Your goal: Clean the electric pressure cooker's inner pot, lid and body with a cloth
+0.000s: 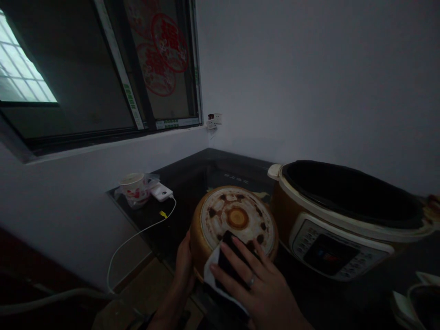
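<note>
A round golden cooker lid (237, 217) lies on the dark countertop (192, 183), its white stained inner face turned up. My left hand (184, 263) grips the lid's left rim and steadies it. Across the lid's near edge my right hand (256, 279) lies flat with fingers stretched out. It presses a dark and white cloth (220, 268) against the lid. A ring shows on one finger.
An open golden electric pressure cooker (338, 220) with a control panel stands right of the lid. A wrapped white cup (134, 188) and a white charger (161, 192) with its cable sit at the back left. Window and wall socket (213, 120) behind.
</note>
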`<state>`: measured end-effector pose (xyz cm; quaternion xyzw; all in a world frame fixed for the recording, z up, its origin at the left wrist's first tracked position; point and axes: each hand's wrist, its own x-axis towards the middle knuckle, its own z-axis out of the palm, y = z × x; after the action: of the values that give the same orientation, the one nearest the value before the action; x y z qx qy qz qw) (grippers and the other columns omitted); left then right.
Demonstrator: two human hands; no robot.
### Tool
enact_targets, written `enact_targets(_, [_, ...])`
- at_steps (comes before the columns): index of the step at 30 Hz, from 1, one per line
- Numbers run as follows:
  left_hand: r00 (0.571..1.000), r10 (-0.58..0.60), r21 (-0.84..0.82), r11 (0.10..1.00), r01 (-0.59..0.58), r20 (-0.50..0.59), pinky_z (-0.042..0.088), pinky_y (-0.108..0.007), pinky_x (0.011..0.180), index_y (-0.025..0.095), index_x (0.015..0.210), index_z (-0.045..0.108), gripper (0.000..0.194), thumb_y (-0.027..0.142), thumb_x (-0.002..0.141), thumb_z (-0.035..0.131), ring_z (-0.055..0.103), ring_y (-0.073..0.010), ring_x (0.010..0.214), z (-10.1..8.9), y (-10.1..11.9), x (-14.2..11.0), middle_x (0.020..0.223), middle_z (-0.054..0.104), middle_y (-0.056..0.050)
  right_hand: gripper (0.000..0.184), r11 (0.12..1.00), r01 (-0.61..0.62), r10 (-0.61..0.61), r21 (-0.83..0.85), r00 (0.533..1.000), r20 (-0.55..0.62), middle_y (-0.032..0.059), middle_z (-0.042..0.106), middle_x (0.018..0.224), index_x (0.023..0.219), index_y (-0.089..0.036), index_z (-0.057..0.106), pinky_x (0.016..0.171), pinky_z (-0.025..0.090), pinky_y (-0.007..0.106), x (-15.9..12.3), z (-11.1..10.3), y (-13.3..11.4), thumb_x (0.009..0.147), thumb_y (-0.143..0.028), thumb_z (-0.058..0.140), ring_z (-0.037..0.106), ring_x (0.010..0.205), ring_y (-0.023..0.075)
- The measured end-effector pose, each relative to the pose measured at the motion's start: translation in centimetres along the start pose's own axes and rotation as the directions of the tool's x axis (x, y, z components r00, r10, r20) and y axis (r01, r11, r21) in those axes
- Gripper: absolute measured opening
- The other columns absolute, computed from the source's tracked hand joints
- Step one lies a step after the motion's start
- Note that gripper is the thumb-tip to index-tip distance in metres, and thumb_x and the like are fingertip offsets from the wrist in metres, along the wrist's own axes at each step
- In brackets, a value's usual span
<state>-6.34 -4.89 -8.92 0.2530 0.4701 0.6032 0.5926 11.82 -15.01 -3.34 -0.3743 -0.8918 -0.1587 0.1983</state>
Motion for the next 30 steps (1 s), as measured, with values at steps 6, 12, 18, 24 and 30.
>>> enact_targets(6, [1.0,-0.011,0.011,1.0,0.01,0.014,0.051,-0.035,0.082,0.014,0.098,0.071,0.037,0.038,0.07,0.069,0.069,-0.0233,0.082,-0.5,-0.5,0.3,0.084,0.075,-0.007,0.066,0.924,-0.372,0.38,0.084,0.916,-0.131,0.0053,0.038,0.147,0.149,-0.03,0.019,0.11,0.021,0.062,-2.2,0.6,1.1,0.089,-0.02,0.046,0.024,0.141,0.0252])
enact_targets(12, [1.0,-0.02,-0.01,1.0,0.021,0.014,0.051,-0.034,0.083,0.014,0.101,0.071,0.038,0.037,0.071,0.068,0.068,-0.0246,0.091,-0.1,-0.1,0.2,0.097,0.074,-0.008,0.047,0.726,-0.641,0.675,0.252,0.734,-0.076,0.0087,0.035,0.149,0.139,-0.017,0.042,0.114,0.02,0.056,0.5,0.5,4.3,0.096,-0.032,0.031,0.018,0.142,0.0221])
enact_targets(18, [1.0,0.006,-0.031,1.0,-0.005,0.011,0.049,-0.036,0.088,0.013,0.105,0.07,0.041,0.031,0.069,0.071,0.066,-0.0261,0.097,-0.5,-0.5,0.6,0.098,0.074,-0.009,0.053,0.651,-0.75,0.747,0.115,0.66,0.082,0.0136,0.028,0.152,0.143,-0.011,0.036,0.111,0.029,0.047,4.9,-0.2,7.5,0.094,-0.031,0.037,0.027,0.139,0.0298])
enact_targets(24, [0.998,0.067,0.001,0.998,-0.067,0.006,0.047,-0.036,0.093,0.015,0.096,0.071,0.03,0.033,0.072,0.069,0.065,-0.0248,0.101,-1.3,-1.3,1.0,0.097,0.074,-0.007,0.051,0.677,-0.736,0.727,0.01,0.67,0.149,0.0135,0.038,0.148,0.145,-0.021,0.035,0.103,0.036,0.051,9.3,-1.1,8.6,0.096,-0.037,0.034,0.041,0.13,0.0334])
enact_targets(30, [0.991,0.131,0.028,0.991,-0.131,0.001,0.044,-0.038,0.097,0.017,0.101,0.071,0.035,0.036,0.072,0.069,0.064,-0.0255,0.103,-2.0,-2.5,2.1,0.094,0.074,-0.007,0.05,0.909,-0.385,0.373,0.161,0.922,0.1,0.0047,0.026,0.154,0.145,-0.03,0.033,0.112,0.019,0.053,11.9,-0.7,4.3,0.096,-0.041,0.038,0.014,0.142,0.0329])
